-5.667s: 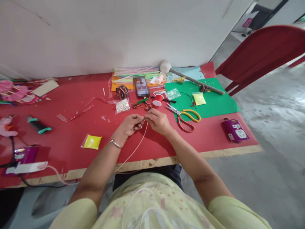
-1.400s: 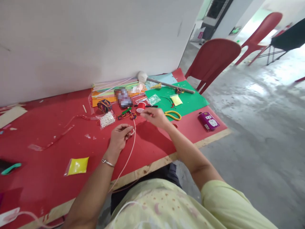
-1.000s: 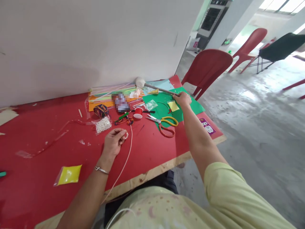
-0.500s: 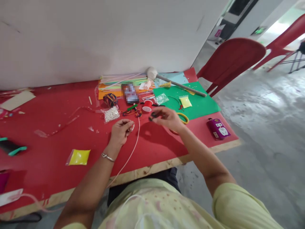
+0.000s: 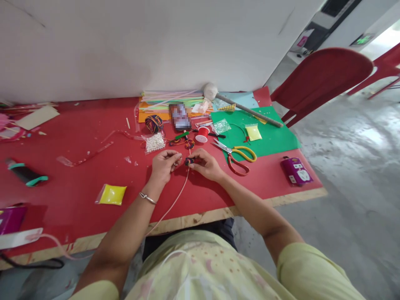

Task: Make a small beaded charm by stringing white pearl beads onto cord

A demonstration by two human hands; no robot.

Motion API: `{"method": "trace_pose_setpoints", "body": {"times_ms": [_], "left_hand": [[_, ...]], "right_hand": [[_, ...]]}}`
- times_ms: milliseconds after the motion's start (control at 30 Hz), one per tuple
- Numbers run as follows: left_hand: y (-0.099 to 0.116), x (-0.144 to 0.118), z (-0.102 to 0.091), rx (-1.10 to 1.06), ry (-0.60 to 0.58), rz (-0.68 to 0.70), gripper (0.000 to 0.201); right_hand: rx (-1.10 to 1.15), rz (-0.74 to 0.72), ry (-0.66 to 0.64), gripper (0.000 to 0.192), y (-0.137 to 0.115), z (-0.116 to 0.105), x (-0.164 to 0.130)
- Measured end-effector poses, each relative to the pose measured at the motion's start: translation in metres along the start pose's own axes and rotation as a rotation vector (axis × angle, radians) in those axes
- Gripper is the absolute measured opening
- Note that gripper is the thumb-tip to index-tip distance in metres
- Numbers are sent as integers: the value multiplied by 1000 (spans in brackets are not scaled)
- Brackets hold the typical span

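Note:
My left hand (image 5: 164, 166) is closed in a pinch above the red table covering, with small whitish beads (image 5: 176, 164) partly showing at the fingertips. Close on its right, my right hand (image 5: 206, 165) pinches a small dark bundle of multicoloured yarn (image 5: 188, 161). The two hands are nearly touching. A pale pink cable (image 5: 175, 199) runs under the yarn bundle toward the table's front edge. Just beyond my fingers lie a bag of white pearl beads (image 5: 155, 143), a multicoloured yarn ball (image 5: 154, 123) and a spool of red thread (image 5: 202, 134).
Scissors (image 5: 235, 152) with yellow and red handles lie right of my hands. Around them are a green sheet (image 5: 275, 139), a purple box (image 5: 296, 171), a phone (image 5: 180, 116), a yellow packet (image 5: 111, 194) and a black-and-teal tool (image 5: 27, 173). A red chair (image 5: 325, 79) stands at the right.
My right hand has come left and down with the yarn bundle, close to my left hand. The scissors it partly covered now show fully. The whole view has shifted slightly.

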State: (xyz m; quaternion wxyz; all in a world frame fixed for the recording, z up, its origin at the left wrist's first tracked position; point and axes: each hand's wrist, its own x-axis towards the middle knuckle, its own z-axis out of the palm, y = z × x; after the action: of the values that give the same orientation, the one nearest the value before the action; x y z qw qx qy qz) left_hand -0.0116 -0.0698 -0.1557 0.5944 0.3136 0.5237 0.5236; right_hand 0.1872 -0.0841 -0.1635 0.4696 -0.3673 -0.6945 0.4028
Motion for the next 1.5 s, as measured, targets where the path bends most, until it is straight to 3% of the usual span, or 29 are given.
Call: {"method": "trace_pose_setpoints", "body": {"times_ms": [133, 367, 767, 900, 1367, 1500], "left_hand": [[-2, 1, -1, 18, 6, 43, 36], [-1, 1, 0, 20, -10, 63, 32], [-4, 4, -5, 56, -13, 105, 29], [-1, 3, -3, 58, 2, 89, 31], [7, 3, -6, 1, -79, 28, 31], [7, 4, -7, -11, -77, 10, 33]], "right_hand": [[-144, -123, -38, 21, -3, 4, 0], [-176, -217, -164, 16, -2, 6, -4], [-155, -194, -108, 11, 0, 6, -4], [-166, -146, -90, 18, -2, 7, -4], [-219, -89, -182, 29, -6, 6, -2], [-204, -65, -43, 25, -8, 6, -2]]}}
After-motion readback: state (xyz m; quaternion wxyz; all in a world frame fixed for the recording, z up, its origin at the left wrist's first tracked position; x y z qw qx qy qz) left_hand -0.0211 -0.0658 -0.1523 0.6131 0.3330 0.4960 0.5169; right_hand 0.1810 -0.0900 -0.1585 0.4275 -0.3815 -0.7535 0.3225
